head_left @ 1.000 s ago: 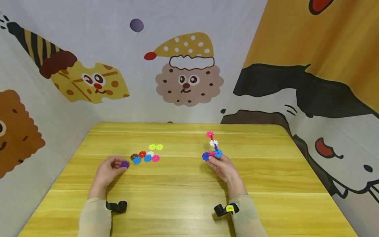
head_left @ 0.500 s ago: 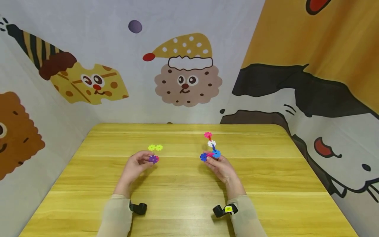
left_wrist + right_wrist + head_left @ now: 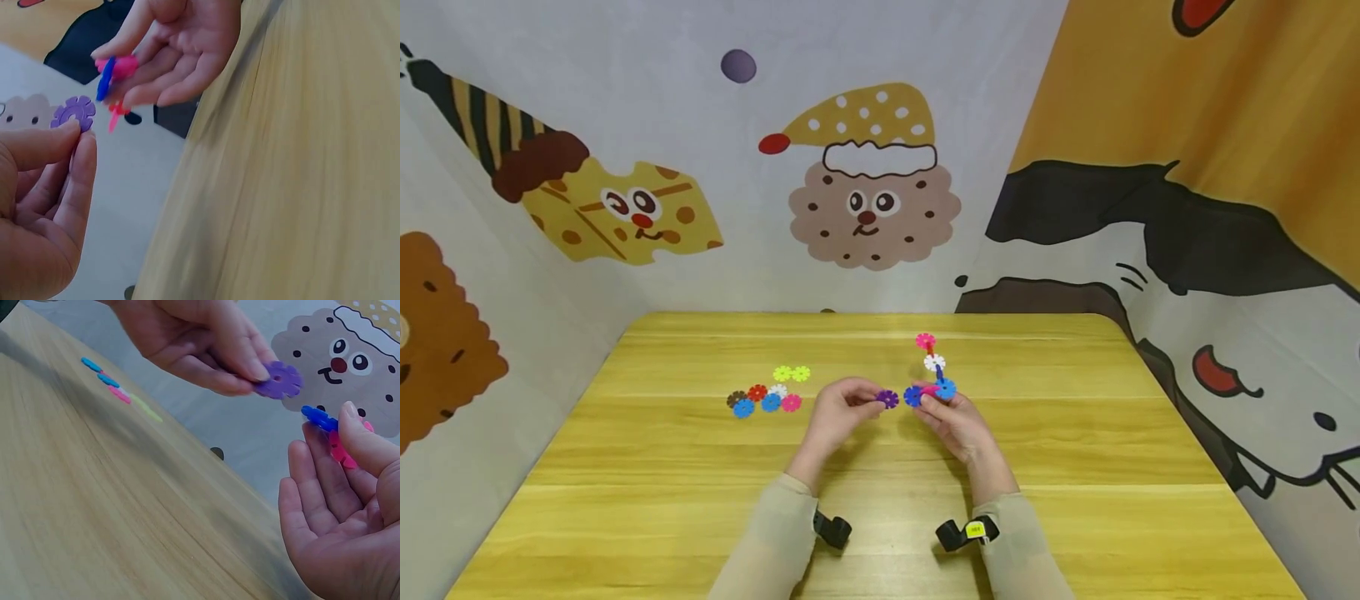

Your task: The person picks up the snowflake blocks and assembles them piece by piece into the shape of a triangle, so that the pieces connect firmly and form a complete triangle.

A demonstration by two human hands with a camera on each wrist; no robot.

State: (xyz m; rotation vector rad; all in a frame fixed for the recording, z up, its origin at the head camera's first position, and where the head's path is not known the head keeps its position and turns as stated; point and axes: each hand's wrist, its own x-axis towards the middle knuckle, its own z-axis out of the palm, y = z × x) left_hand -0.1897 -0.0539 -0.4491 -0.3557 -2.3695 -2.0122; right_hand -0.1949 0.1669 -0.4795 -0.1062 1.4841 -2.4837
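The left hand (image 3: 838, 410) has crossed the desk (image 3: 625, 500) from the loose pile over to the middle within the last second, carrying a purple snowflake disc (image 3: 887, 399) pinched between thumb and forefinger. A second ago it was at the pile, at about nine o'clock from where it is now; half a second ago it was halfway across. Now the disc sits just beside the assembled cluster (image 3: 931, 382), close but not yet touching, which I judge to mean the piece is picked and delivered and that the joining is what is in hand.

The right hand (image 3: 958, 423) has stayed where it was, its fingers (image 3: 369, 440) curled round the base of the cluster, gripping the dark blue disc (image 3: 320, 418) and the pink piece behind it. In the right wrist view the purple disc (image 3: 278, 380) is presented with its flat face toward the camera and one edge leading toward the blue disc's rim; in the left wrist view the blue one (image 3: 105, 79) shows nearly edge-on, so the two appear to lie roughly at right angles.

The cluster's long axis runs up and away toward twelve o'clock: blue discs lowest, a white disc (image 3: 934, 362) above, a pink disc (image 3: 926, 340) at the tip.

Farther off at ten o'clock lie the spare discs (image 3: 765, 398), with two yellow-green ones (image 3: 792, 373) beyond them.
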